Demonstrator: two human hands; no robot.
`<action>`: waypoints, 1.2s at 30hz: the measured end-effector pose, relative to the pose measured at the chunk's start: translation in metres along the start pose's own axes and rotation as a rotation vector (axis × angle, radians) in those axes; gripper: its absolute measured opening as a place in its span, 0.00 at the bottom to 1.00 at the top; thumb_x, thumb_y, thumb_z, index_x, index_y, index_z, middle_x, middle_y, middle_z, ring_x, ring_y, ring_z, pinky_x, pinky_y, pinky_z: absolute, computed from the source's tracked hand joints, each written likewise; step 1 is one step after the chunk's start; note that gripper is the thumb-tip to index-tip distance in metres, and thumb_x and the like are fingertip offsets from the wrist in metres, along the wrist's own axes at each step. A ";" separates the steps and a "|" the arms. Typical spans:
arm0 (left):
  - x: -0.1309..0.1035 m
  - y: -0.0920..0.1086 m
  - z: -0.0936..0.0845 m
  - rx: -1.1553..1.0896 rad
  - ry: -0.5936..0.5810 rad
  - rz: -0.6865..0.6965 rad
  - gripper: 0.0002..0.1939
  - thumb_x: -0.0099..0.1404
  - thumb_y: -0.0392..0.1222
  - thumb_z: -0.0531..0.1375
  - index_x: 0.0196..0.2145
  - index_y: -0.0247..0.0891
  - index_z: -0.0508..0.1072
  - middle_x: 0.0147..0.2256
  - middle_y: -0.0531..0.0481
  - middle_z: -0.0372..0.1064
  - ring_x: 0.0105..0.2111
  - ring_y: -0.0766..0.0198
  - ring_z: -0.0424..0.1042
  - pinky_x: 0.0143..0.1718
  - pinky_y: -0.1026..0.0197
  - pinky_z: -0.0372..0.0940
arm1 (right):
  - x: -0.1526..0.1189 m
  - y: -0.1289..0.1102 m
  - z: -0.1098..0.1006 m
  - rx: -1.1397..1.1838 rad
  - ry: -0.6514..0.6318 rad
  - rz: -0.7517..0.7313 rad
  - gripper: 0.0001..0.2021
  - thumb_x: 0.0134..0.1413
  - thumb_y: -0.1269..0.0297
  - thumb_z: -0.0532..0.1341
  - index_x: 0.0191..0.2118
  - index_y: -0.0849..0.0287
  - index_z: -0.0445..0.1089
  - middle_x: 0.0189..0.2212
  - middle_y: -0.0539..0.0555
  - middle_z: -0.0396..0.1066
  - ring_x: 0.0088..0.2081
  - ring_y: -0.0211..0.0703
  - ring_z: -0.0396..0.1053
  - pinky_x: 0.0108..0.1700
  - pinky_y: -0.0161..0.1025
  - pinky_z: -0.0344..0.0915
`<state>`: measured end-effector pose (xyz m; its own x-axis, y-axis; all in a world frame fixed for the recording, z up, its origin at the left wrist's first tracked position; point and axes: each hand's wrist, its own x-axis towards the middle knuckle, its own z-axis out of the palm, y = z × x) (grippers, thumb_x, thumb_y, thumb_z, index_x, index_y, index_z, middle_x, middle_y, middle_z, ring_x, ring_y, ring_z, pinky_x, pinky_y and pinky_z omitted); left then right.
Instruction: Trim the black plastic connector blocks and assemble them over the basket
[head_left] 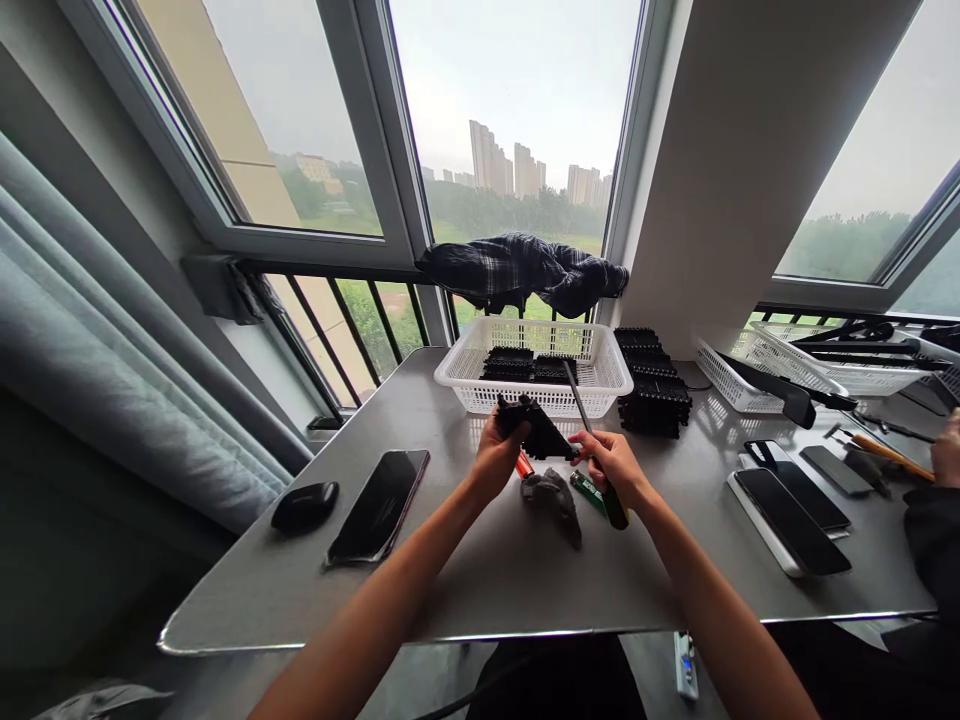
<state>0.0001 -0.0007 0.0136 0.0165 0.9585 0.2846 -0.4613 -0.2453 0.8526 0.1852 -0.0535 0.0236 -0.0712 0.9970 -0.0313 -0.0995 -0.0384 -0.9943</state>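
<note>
My left hand (495,455) is closed on a black ridged plastic part (541,430), held tilted above the table. In my right hand (613,465) is a file (577,395), a long thin grey shaft with a dark handle sticking out below the palm. The right fingertips meet the lower right corner of the plastic part. Beneath the hands lie a crumpled grey cloth (553,500), a small orange item (523,465) and a green item with white lettering (587,490). Just beyond stands a white basket (457,385) holding similar black parts (508,363).
Stacked black parts (651,385) stand right of the basket. A mouse (304,507) and a phone (379,507) lie at left; more phones (791,520) at right. Another person's hand (946,452) is at the right edge, near a hammer (885,450) and more baskets (739,385).
</note>
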 end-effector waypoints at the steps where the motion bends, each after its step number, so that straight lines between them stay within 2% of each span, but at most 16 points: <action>1: -0.002 0.001 0.001 -0.009 -0.030 -0.022 0.23 0.46 0.48 0.72 0.36 0.38 0.70 0.34 0.50 0.72 0.34 0.62 0.70 0.39 0.60 0.65 | -0.001 -0.001 0.001 0.018 -0.025 0.014 0.27 0.45 0.42 0.65 0.39 0.64 0.72 0.22 0.49 0.68 0.12 0.26 0.50 0.11 0.29 0.49; 4: -0.006 0.005 0.005 -0.006 -0.093 -0.059 0.22 0.46 0.50 0.71 0.35 0.37 0.70 0.31 0.51 0.71 0.31 0.64 0.68 0.37 0.60 0.65 | -0.005 -0.005 0.003 0.046 -0.080 0.051 0.29 0.41 0.45 0.69 0.43 0.64 0.71 0.16 0.44 0.61 0.13 0.27 0.48 0.13 0.28 0.48; 9: -0.008 0.015 0.011 0.065 -0.056 -0.002 0.23 0.44 0.51 0.72 0.34 0.39 0.70 0.32 0.51 0.70 0.34 0.63 0.68 0.38 0.61 0.64 | -0.010 -0.013 0.003 0.095 -0.139 0.134 0.32 0.38 0.49 0.72 0.48 0.63 0.68 0.12 0.37 0.50 0.14 0.27 0.44 0.15 0.28 0.42; 12: -0.007 0.019 0.012 0.084 -0.026 0.070 0.23 0.41 0.51 0.73 0.31 0.39 0.71 0.32 0.51 0.68 0.35 0.63 0.66 0.39 0.61 0.63 | -0.012 -0.016 0.002 0.110 -0.162 0.159 0.32 0.37 0.50 0.73 0.47 0.62 0.68 0.14 0.37 0.50 0.15 0.26 0.42 0.15 0.28 0.40; 16: -0.009 0.022 0.012 0.176 -0.010 0.153 0.21 0.42 0.52 0.73 0.28 0.38 0.71 0.30 0.53 0.65 0.30 0.67 0.63 0.32 0.65 0.60 | -0.012 -0.016 0.000 0.147 -0.255 0.183 0.28 0.40 0.51 0.72 0.45 0.62 0.67 0.15 0.37 0.49 0.15 0.25 0.41 0.16 0.28 0.39; 21: -0.012 0.016 0.011 0.092 -0.028 0.057 0.27 0.41 0.50 0.73 0.35 0.40 0.67 0.28 0.57 0.65 0.25 0.70 0.64 0.27 0.67 0.61 | -0.010 -0.016 -0.002 0.211 -0.266 0.189 0.30 0.38 0.53 0.74 0.47 0.61 0.67 0.17 0.38 0.49 0.16 0.25 0.41 0.15 0.27 0.38; 24: -0.011 0.012 0.011 0.061 -0.022 0.013 0.26 0.42 0.48 0.73 0.36 0.40 0.66 0.29 0.56 0.69 0.26 0.68 0.68 0.28 0.66 0.64 | -0.008 -0.014 -0.001 0.249 -0.209 0.147 0.33 0.35 0.56 0.74 0.50 0.59 0.66 0.19 0.38 0.52 0.15 0.24 0.42 0.15 0.27 0.39; 28: -0.009 0.010 0.013 0.037 -0.107 -0.088 0.19 0.48 0.48 0.70 0.35 0.36 0.73 0.32 0.50 0.74 0.31 0.62 0.72 0.34 0.61 0.67 | -0.006 -0.012 0.002 0.271 -0.025 0.034 0.34 0.32 0.59 0.75 0.48 0.56 0.64 0.23 0.39 0.55 0.14 0.22 0.43 0.13 0.27 0.42; 32: -0.009 0.016 0.013 -0.116 -0.122 -0.192 0.16 0.53 0.50 0.66 0.36 0.36 0.76 0.34 0.48 0.76 0.37 0.57 0.74 0.41 0.57 0.67 | -0.004 -0.010 0.004 0.238 0.134 -0.056 0.34 0.32 0.57 0.75 0.48 0.57 0.62 0.24 0.39 0.57 0.13 0.22 0.45 0.11 0.27 0.44; 36: -0.009 0.020 0.009 -0.182 -0.100 -0.286 0.17 0.58 0.53 0.61 0.34 0.37 0.77 0.33 0.47 0.76 0.37 0.56 0.74 0.39 0.56 0.68 | -0.002 -0.007 0.002 0.146 0.221 -0.127 0.32 0.33 0.53 0.73 0.44 0.57 0.61 0.22 0.38 0.55 0.12 0.23 0.46 0.10 0.28 0.44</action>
<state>-0.0012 -0.0157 0.0326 0.2502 0.9636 0.0945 -0.5761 0.0697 0.8144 0.1844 -0.0555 0.0312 0.1673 0.9844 0.0550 -0.2367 0.0943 -0.9670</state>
